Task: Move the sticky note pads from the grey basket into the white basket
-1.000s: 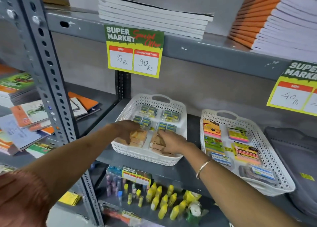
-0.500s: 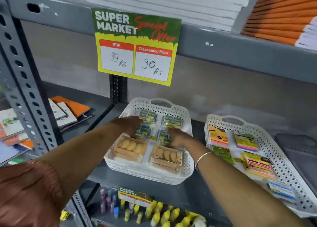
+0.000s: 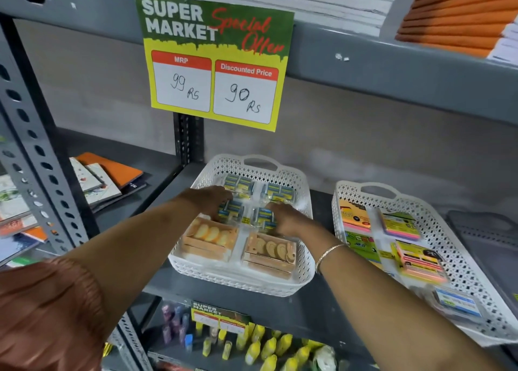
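My left hand [image 3: 208, 202] palm down on blue-yellow packets [image 3: 239, 183] in left white basket [image 3: 238, 283]; fingers spread flat, nothing gripped; my right hand [image 3: 288, 220] likewise on adjacent packets, grip not discernible; wooden boxes [image 3: 208, 240] at basket front; sticky note pads [image 3: 420, 260] lie in right white basket [image 3: 476, 261]; grey basket [image 3: 487, 230] beside it at far right.

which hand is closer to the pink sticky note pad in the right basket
Right. The right hand lies in the neighbouring basket, just left of the pink sticky note pad; the left hand is farther left.
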Demonstrator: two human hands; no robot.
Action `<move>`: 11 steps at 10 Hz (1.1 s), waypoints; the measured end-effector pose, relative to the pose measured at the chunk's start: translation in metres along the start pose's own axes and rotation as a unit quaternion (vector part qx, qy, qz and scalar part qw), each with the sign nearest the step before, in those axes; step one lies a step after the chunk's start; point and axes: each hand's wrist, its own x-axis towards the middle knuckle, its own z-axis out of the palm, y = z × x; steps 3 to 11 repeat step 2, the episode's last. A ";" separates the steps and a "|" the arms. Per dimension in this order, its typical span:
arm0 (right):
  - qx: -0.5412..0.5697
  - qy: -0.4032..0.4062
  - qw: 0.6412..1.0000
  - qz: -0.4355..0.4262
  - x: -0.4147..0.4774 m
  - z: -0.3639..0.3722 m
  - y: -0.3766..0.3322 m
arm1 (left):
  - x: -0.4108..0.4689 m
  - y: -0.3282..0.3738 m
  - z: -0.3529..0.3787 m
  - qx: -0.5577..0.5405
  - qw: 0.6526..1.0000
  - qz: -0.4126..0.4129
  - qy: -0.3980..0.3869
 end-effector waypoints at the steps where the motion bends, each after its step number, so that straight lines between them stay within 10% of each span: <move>1: 0.018 0.033 0.999 -0.010 -0.017 -0.008 -0.007 | -0.019 0.018 -0.006 0.005 1.000 -0.006 0.017; 11: 0.037 0.097 0.995 -0.007 -0.032 -0.016 -0.009 | -0.030 0.024 -0.004 0.013 0.996 -0.023 0.086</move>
